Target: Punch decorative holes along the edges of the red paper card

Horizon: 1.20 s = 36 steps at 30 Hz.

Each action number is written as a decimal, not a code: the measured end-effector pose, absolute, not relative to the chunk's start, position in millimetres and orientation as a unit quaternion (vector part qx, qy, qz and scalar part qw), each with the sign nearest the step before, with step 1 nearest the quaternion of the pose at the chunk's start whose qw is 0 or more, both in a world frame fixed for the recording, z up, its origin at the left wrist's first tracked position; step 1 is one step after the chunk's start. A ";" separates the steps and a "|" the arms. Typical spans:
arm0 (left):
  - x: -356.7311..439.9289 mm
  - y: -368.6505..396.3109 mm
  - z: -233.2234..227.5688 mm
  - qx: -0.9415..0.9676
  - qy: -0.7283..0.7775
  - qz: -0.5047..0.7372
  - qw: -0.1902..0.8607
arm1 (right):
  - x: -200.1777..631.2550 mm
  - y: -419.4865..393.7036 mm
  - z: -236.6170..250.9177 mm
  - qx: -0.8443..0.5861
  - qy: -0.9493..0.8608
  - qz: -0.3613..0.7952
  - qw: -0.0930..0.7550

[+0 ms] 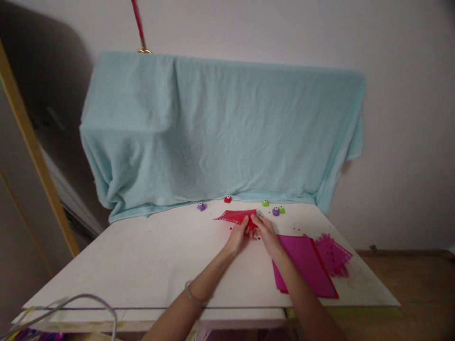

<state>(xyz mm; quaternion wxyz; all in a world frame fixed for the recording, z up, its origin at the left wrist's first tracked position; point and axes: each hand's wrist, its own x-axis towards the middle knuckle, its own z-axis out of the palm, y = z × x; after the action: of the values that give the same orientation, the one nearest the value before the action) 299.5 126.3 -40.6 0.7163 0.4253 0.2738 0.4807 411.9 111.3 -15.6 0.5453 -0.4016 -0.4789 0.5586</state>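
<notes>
A sheet of red paper (232, 216) with small holes punched along its edges is held above the white table, tilted, its far corner pointing left. My left hand (237, 237) grips its near edge with the thumb on top. My right hand (266, 231) is closed at the paper's right end, close beside the left. A small dark-and-white thing shows by the right fingertips, too blurred to name. Tiny red paper bits (231, 228) lie on the table around the hands.
Small craft punches stand at the back: purple (201, 206), red (228, 199), green (265, 202), purple (276, 211) and another green (282, 210). Magenta paper (298, 260) is stacked at right beside punched pink paper (333, 254). A blue towel (231, 128) hangs behind; a cable (88, 296) crosses front left.
</notes>
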 end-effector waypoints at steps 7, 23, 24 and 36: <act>298.9 128.8 -44.3 0.441 0.283 0.478 0.705 | 410.6 111.1 -15.1 -0.400 -0.470 0.561 0.552; 291.0 117.9 -25.1 0.501 0.265 0.439 0.697 | 408.8 107.9 -12.2 -0.427 -0.483 0.526 0.555; 289.7 117.1 -24.3 0.513 0.268 0.433 0.691 | 408.6 108.3 -13.3 -0.432 -0.484 0.521 0.555; 290.2 111.5 -23.5 0.484 0.238 0.451 0.711 | 409.3 115.2 -28.8 -0.416 -0.534 0.491 0.549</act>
<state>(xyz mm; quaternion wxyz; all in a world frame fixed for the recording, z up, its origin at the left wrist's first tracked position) 290.2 111.5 -23.5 0.7109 0.4841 0.2377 0.4514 409.3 115.2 -28.8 0.5486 -0.4157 -0.5339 0.4910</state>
